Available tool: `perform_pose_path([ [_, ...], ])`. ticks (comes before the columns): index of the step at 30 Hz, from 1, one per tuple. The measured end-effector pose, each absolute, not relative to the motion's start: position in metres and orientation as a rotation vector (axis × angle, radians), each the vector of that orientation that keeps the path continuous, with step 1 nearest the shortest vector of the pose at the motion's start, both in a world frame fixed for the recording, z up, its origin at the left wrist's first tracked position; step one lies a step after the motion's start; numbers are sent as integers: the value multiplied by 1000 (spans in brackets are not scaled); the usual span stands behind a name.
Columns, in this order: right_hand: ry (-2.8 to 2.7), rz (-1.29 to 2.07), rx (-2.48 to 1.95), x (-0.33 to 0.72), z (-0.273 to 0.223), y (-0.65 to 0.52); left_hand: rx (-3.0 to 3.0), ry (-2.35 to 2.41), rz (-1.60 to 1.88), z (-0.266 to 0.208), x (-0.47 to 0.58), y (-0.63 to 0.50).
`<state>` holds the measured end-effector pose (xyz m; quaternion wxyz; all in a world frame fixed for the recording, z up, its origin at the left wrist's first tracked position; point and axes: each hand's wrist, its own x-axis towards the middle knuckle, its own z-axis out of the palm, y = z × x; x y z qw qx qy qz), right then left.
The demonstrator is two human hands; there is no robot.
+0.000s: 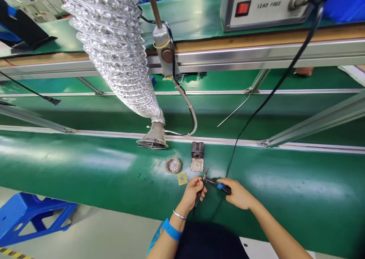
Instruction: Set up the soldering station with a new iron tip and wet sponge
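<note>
My left hand [194,192] is closed around the dark handle of a soldering iron [206,171], whose metal tip points up and away from me. In my right hand [238,193] is a pair of pliers [224,187] with black and blue handles. The jaws of the pliers meet the iron just above my left fingers; whether they are clamped on it is too small to tell. Just beyond my hands stands a dark iron stand [197,155] with a pale pad at its front. Left of that are a round tin of silvery shavings [173,165] and a yellow square sponge [182,178] with a hole.
A silver ducting hose [119,54] hangs down to a fume hood [154,137] beyond the tin. On the upper shelf sits a soldering station [265,4]; its black cord [256,111] runs down toward my right hand. A blue stool [31,217] stands at left.
</note>
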<state>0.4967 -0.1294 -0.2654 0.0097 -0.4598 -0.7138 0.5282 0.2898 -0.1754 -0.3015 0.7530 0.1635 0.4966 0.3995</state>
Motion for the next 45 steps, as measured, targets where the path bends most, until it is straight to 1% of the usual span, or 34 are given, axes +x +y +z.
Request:
perform_pose_path([
  [3, -2162, 1700, -1391, 498, -275, -130, 256, 980, 810, -300, 291, -173],
  [10, -2169, 1631, -1519, 496, -275, -135, 405, 1305, 989, -305, 304, -177],
  [12, -2161, 1658, -1509, 497, -274, -133, 366, 1278, 957, -305, 305, -178],
  [16, -2087, 1782, -1353, 500, -280, -126, 265, 1095, 811, -305, 304, -176],
  [23, -2135, 1650, -1445, 500, -285, -129, 341, 1220, 984, -306, 306, -169],
  [25, -2132, 1661, -1432, 500, -285, -129, 338, 1198, 962, -307, 305, -169],
  [29, -2046, 1791, -1365, 502, -292, -125, 279, 1028, 816, -309, 304, -168],
  [35, -2099, 1687, -1465, 507, -295, -126, 306, 1164, 986, -312, 308, -169],
  [37, -2111, 1680, -1468, 508, -292, -126, 308, 1172, 979, -312, 307, -170],
  [41, -2049, 1826, -1427, 510, -293, -123, 277, 1067, 847, -310, 306, -170],
  [45, -2107, 1706, -1460, 511, -293, -123, 292, 1123, 920, -311, 308, -170],
])
